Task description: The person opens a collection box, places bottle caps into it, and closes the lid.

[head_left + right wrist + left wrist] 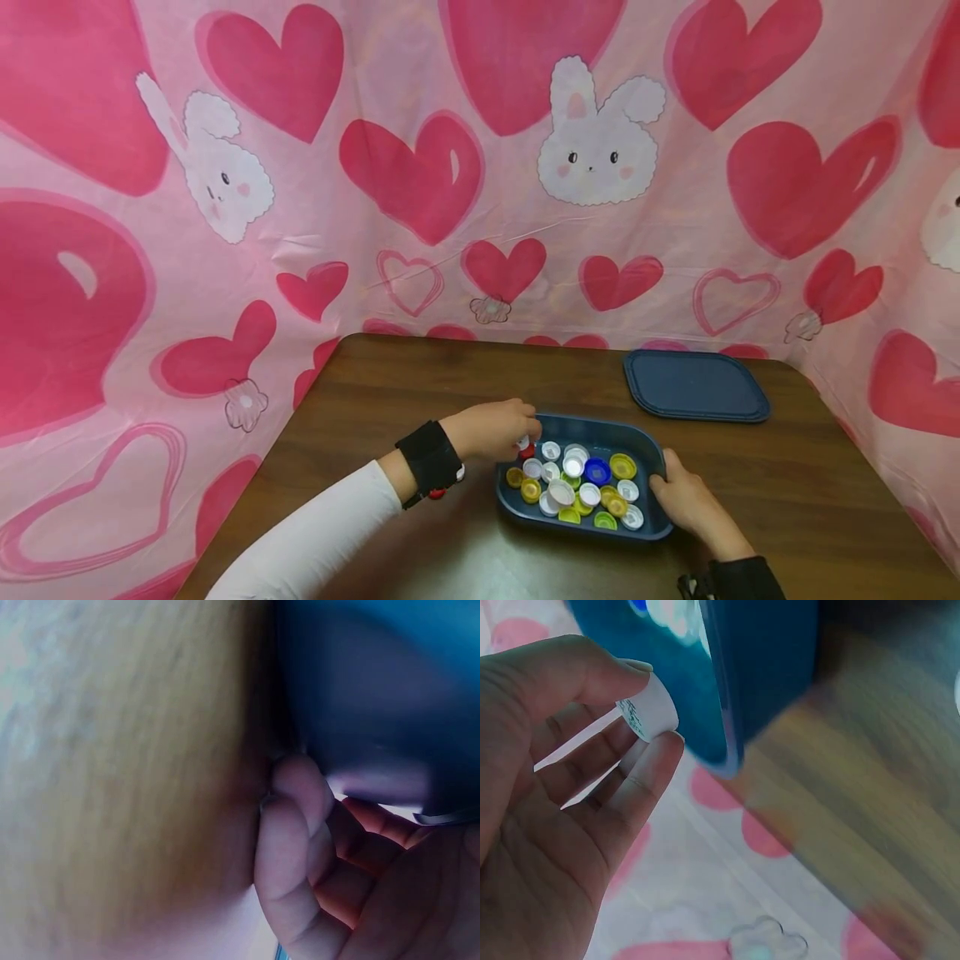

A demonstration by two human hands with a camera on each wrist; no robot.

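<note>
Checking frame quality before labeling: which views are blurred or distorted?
Head view: sharp, wide-angle bend at the edges, glare on the table. Left wrist: left hand and white cap sharp, blue container motion-smeared. Right wrist: all soft, right hand too close.

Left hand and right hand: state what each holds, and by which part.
The left hand pinches a white bottle cap by its side wall. The right hand grips the blue tray at its right rim.

White cap pinched over blue tray's left edge.

Dark brown wooden table, blue tray of bottle caps near front edge, blue lid behind right
</note>
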